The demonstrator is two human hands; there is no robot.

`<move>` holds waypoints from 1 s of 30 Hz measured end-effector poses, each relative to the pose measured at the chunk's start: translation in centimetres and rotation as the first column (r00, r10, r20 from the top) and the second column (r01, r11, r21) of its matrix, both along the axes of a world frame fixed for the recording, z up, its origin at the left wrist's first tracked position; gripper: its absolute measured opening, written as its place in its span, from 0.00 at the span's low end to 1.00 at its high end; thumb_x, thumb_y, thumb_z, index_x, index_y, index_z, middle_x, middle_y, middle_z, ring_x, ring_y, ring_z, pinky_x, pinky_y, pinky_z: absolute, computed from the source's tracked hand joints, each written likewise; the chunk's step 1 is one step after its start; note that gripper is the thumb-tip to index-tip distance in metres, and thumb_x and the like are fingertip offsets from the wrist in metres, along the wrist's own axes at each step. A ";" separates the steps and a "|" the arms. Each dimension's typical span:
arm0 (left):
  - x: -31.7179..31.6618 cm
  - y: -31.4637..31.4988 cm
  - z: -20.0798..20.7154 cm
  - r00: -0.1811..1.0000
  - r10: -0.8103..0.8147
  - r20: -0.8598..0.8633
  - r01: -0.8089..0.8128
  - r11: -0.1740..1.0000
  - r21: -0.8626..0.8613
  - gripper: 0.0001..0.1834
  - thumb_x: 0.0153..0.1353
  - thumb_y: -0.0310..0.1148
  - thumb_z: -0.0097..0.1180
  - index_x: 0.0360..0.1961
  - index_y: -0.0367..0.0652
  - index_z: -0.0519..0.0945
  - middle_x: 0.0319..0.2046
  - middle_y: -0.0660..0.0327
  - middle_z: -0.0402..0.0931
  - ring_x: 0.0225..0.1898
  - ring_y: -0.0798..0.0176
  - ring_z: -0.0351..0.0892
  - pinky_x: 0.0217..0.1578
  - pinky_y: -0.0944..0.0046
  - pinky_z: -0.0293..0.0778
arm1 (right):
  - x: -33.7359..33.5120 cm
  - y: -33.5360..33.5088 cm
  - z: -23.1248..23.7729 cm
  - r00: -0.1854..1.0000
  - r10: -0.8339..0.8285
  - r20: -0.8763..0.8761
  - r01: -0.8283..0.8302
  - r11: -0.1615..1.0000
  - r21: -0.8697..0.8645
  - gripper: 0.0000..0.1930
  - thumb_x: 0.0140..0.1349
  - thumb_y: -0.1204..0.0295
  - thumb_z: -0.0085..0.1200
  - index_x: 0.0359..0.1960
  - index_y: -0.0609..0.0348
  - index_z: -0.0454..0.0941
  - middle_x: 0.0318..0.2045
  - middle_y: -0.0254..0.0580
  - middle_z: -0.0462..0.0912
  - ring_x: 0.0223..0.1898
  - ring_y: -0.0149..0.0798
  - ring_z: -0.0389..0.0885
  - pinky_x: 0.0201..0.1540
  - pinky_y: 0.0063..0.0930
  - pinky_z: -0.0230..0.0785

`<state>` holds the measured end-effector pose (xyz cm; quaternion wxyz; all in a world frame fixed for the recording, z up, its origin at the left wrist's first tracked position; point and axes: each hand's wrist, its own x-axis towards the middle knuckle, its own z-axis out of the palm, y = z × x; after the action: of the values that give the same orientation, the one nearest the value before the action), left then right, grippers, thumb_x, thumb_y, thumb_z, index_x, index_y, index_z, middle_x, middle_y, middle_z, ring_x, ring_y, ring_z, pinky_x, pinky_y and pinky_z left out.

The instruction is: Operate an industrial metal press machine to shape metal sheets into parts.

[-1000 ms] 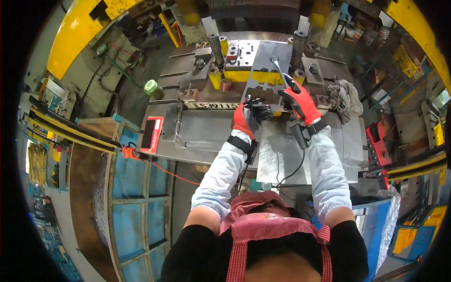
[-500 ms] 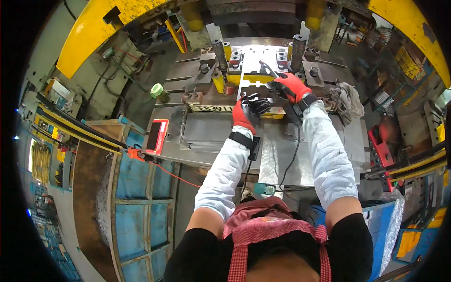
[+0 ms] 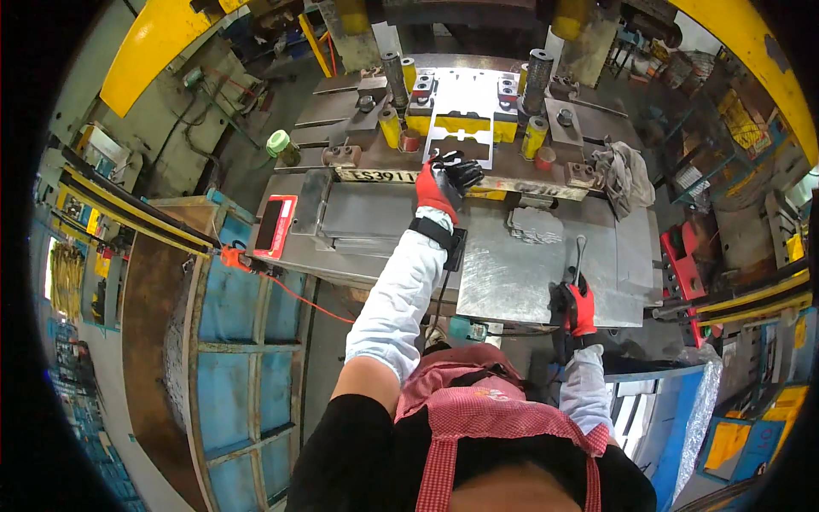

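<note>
Head view, wide fisheye, clock positions taken from the centre. Near one o'clock, the left hand [image 3: 448, 183], gloved in red and black, lies at the near edge of a bright cut-out sheet [image 3: 463, 98]; its fingers are bent, but whether they pinch the metal cannot be told. The sheet rests on the press die [image 3: 512, 160], between twelve and one o'clock, its far part washed out by glare. Between three and four o'clock, the right hand [image 3: 580, 309], likewise gloved, is closed around a slim rod-like tool [image 3: 581, 249], whose rounded end points toward twelve above a flat metal plate [image 3: 512, 277].

Thin metal pieces [image 3: 535, 225] lie between two and three o'clock on that plate; a grey cloth [image 3: 630, 181] lies beyond them. Toward ten o'clock is a stack of sheets [image 3: 368, 213], with a red-bordered black device [image 3: 271, 228] farther out.

Large dark characters mark a pale strip [image 3: 380, 176] on the die's front at eleven o'clock (the left glove adjoins its lettering). Print on the checked apron [image 3: 490, 414], toward five, is too small to read.
</note>
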<state>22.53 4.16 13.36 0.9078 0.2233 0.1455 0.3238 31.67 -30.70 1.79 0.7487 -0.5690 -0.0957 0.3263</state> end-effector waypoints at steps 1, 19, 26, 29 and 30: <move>0.1 -0.1 0.2 1.000 0.022 -0.017 -0.021 1.000 0.013 0.25 0.60 0.48 0.37 0.40 0.34 0.73 0.30 0.45 0.77 0.34 0.46 0.78 0.39 0.49 0.75 | -0.1 -0.4 -0.6 0.999 -0.015 -0.043 0.016 1.000 0.017 0.25 0.55 0.76 0.48 0.57 0.56 0.60 0.22 0.39 0.73 0.16 0.27 0.68 0.18 0.25 0.67; 0.0 -0.3 1.5 0.991 0.015 -0.133 -0.016 1.000 -0.006 0.25 0.62 0.46 0.33 0.41 0.32 0.71 0.36 0.45 0.76 0.38 0.47 0.77 0.43 0.53 0.74 | 0.2 -0.9 0.0 0.967 -0.027 -0.255 0.063 0.989 0.132 0.24 0.56 0.75 0.48 0.56 0.52 0.60 0.23 0.43 0.74 0.16 0.30 0.67 0.17 0.28 0.64; 0.5 -0.3 1.2 0.981 0.067 -0.182 -0.062 0.998 0.030 0.29 0.62 0.48 0.31 0.42 0.29 0.70 0.37 0.42 0.75 0.38 0.44 0.76 0.45 0.50 0.73 | 0.7 -1.0 -0.9 0.971 -0.023 -0.238 0.053 0.991 0.119 0.22 0.56 0.73 0.49 0.54 0.51 0.62 0.23 0.42 0.74 0.17 0.30 0.69 0.18 0.29 0.66; 0.2 0.4 0.7 0.988 0.047 -0.148 -0.047 0.999 0.004 0.28 0.62 0.47 0.30 0.42 0.29 0.70 0.38 0.41 0.74 0.38 0.44 0.76 0.44 0.49 0.73 | 0.6 -0.9 -1.0 0.972 -0.029 -0.233 0.055 0.993 0.108 0.21 0.56 0.72 0.49 0.53 0.51 0.63 0.23 0.42 0.74 0.18 0.31 0.70 0.18 0.29 0.68; 0.2 0.5 0.7 0.992 0.021 -0.122 -0.023 1.000 -0.015 0.28 0.62 0.47 0.30 0.43 0.30 0.70 0.39 0.42 0.74 0.39 0.44 0.76 0.45 0.49 0.72 | 0.6 -0.9 -1.0 0.973 -0.033 -0.230 0.058 0.993 0.102 0.21 0.56 0.72 0.49 0.53 0.51 0.63 0.23 0.41 0.74 0.18 0.31 0.70 0.18 0.30 0.68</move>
<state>22.71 4.68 14.04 0.8955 0.2335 0.2056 0.3182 32.23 -31.56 0.79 0.7917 -0.4886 -0.0137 0.3665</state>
